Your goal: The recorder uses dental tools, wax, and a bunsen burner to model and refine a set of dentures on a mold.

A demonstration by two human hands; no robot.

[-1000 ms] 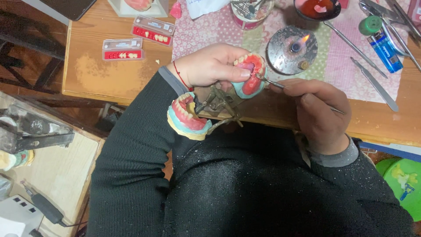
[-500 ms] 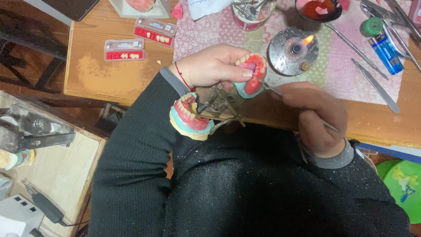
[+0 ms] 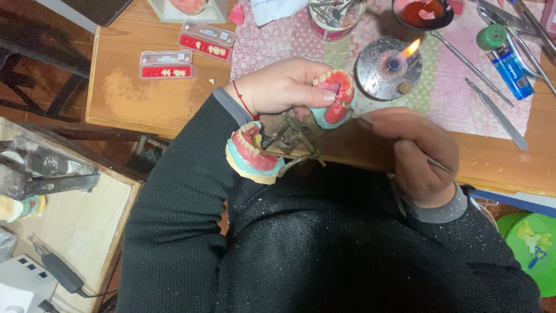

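1. Fingers (image 3: 324, 97) of the left hand (image 3: 284, 87) curl tight around the upper denture model (image 3: 335, 98), thumb pressed on its red wax rim, holding it above the near edge of the wooden table (image 3: 127, 98).
2. Far left on that table, two flat cards of artificial teeth (image 3: 166, 64) lie side by side, well apart from the hands.
3. Below the left wrist, the lower denture model (image 3: 252, 153), pale teeth set in red wax on a teal and cream base, hangs off the table edge over the dark sweater, joined to the upper one by a brass-coloured hinged articulator (image 3: 292, 139).
4. Right of the models, the right hand (image 3: 414, 150) is clenched around a thin metal instrument (image 3: 364, 118), whose tip touches the right side of the upper model.
5. Just beyond the hands, a round metal spirit burner (image 3: 382, 69) stands on a patterned cloth (image 3: 278, 40), its flame lit.
6. Farther right, a small bowl of red wax (image 3: 423, 11), long steel tools (image 3: 497, 113) and a blue lighter (image 3: 511, 71) lie on the cloth.
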